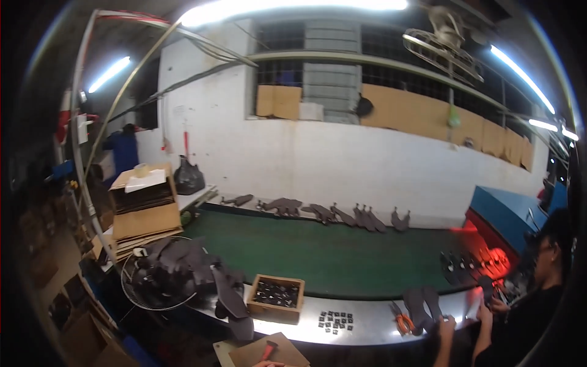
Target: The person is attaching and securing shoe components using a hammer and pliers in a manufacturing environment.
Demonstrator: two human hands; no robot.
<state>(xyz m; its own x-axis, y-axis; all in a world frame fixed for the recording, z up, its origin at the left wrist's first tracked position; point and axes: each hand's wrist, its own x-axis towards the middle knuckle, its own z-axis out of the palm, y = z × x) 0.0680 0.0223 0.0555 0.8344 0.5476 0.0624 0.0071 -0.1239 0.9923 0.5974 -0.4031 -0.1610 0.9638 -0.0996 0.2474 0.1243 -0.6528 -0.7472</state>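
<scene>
Only a sliver of hand (269,364) is seen, grip untellable; the red-handled tool (267,350) could be nudged off the brown cardboard sheet (293,353).

Only bare fingers (264,364) show; no sleeve visible

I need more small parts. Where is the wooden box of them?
The wooden box sits low and centre-left in the head view, on the metal bench edge, between the dark sole pile and the scattered small black pieces.

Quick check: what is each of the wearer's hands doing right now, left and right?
Left hand: not in view.
Right hand: not in view either. Only a sliver of skin shows at the bottom edge by the red-handled tool; which hand cannot be told.
</scene>
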